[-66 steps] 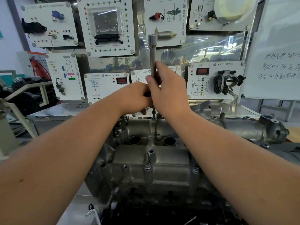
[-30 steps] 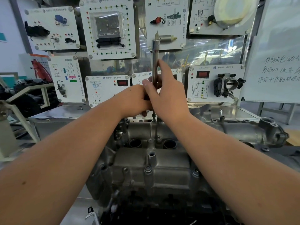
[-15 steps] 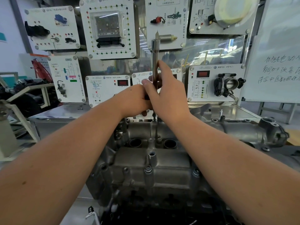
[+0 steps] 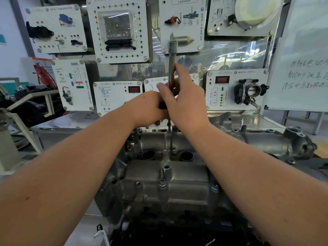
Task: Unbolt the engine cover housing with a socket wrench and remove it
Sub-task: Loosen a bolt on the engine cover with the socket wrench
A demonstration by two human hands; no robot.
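The engine cover housing (image 4: 166, 176) lies across the middle of the scene on the engine, seated, with bolts visible along its near edge. You hold the socket wrench (image 4: 171, 71) upright over a bolt (image 4: 169, 125) at the far edge of the housing. Your right hand (image 4: 184, 102) pinches the shaft between thumb and curled fingers; your left hand (image 4: 147, 109) is closed around the lower part of the tool, though exactly how its fingers lie is hidden behind the right hand.

Risks, in order of consequence:
- The long shaft gives leverage for tilt. If you let it lean, the socket may ride off the bolt head and round it.
- The bolt appears partly raised. Once free, it could drop into one of the two open round bores (image 4: 185, 155) just near of it.
- Lifting the housing before every near-edge bolt is out would likely bind or strain it.

Legible writing: the training panels (image 4: 117, 96) on the far wall carry a round blue badge and small Chinese titles, too small to read reliably. The whiteboard (image 4: 305, 55) at the right bears handwritten Chinese lines, cut off at the frame edge.
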